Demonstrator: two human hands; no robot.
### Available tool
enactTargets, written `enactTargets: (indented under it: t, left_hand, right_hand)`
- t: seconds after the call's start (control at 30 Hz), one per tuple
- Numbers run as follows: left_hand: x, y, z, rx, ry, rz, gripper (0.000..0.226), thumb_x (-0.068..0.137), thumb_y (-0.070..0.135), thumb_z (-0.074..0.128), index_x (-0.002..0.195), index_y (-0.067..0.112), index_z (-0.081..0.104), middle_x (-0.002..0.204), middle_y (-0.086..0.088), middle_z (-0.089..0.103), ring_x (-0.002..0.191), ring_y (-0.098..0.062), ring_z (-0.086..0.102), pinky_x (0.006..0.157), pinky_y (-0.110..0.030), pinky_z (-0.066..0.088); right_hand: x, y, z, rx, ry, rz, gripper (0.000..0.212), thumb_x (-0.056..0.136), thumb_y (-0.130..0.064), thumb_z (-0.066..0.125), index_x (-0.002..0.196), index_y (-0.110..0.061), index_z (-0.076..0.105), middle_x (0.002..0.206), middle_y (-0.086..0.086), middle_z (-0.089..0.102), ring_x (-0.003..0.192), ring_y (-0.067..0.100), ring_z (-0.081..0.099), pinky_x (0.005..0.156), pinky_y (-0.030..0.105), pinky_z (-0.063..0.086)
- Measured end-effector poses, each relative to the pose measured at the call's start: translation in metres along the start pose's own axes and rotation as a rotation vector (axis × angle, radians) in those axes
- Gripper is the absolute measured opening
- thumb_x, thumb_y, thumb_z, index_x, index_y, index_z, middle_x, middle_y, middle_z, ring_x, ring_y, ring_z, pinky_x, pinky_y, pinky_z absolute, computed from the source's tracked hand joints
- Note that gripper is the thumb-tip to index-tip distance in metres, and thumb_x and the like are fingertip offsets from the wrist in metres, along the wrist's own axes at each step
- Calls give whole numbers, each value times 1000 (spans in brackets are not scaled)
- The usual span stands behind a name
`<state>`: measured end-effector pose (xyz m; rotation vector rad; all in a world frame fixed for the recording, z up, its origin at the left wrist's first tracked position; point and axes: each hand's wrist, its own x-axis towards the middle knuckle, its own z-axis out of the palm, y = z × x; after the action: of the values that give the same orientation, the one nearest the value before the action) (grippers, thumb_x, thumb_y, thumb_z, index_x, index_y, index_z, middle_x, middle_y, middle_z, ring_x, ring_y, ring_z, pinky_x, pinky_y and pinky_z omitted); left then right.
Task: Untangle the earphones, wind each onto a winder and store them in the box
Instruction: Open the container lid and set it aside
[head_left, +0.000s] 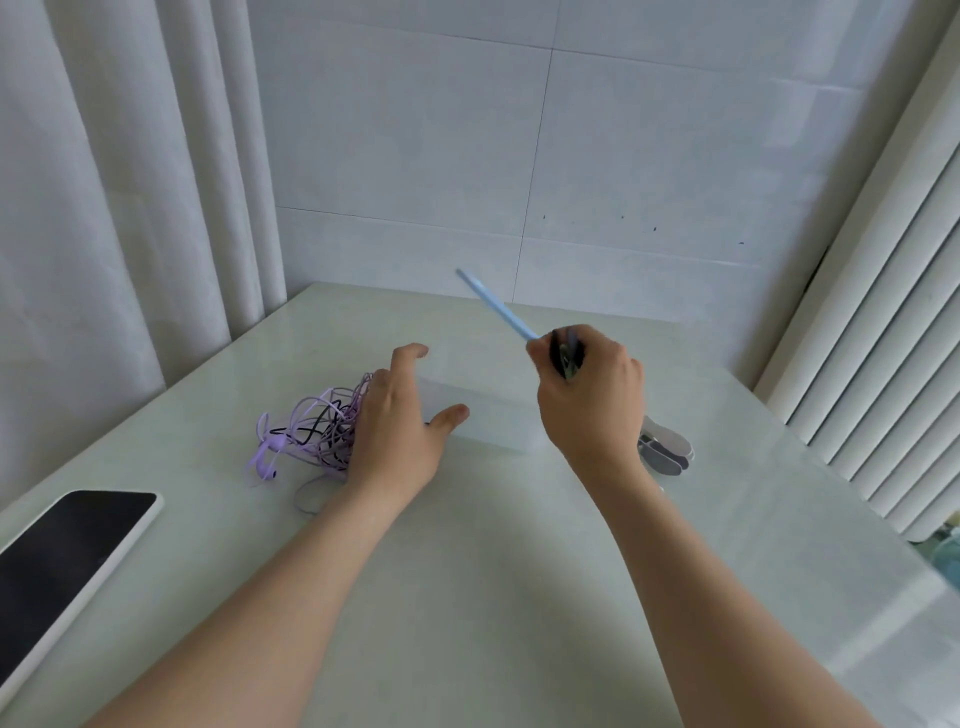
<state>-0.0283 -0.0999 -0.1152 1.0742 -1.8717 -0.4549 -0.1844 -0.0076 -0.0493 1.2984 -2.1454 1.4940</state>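
A tangle of purple and black earphones (317, 434) lies on the pale table (493, 545), left of centre. My left hand (397, 426) hovers or rests beside it, fingers spread and relaxed, thumb touching the left end of a translucent box (493, 421). My right hand (592, 395) is above the box's right end and grips a thin light-blue stick (493, 306) together with a dark object. Flat white and grey winders (670, 449) lie on the table, partly hidden behind my right wrist.
A phone (67, 561) with a dark screen and white case lies at the table's front left. White curtains (104, 208) hang on the left, a tiled wall stands behind, and a ribbed white radiator (893, 312) runs along the right.
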Motion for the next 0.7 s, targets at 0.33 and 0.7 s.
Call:
enactTargets:
  t: [0.33, 0.7]
  left_hand:
    - [-1, 0, -5, 38, 73, 80, 32, 91, 19, 79, 106, 8, 54, 108, -8, 57, 109, -28, 49, 84, -24, 31]
    - [-3, 10, -6, 29, 128, 21, 32, 88, 24, 74, 105, 10, 51, 108, -6, 53, 106, -25, 46, 82, -22, 26]
  right_hand:
    - [9, 30, -9, 59, 251, 313, 42, 99, -32, 58, 64, -15, 42, 58, 1, 52, 61, 26, 55, 52, 34, 38]
    - [12, 43, -2, 42, 146, 275, 35, 94, -31, 65, 69, -10, 51, 69, 9, 58, 72, 32, 53, 65, 36, 32]
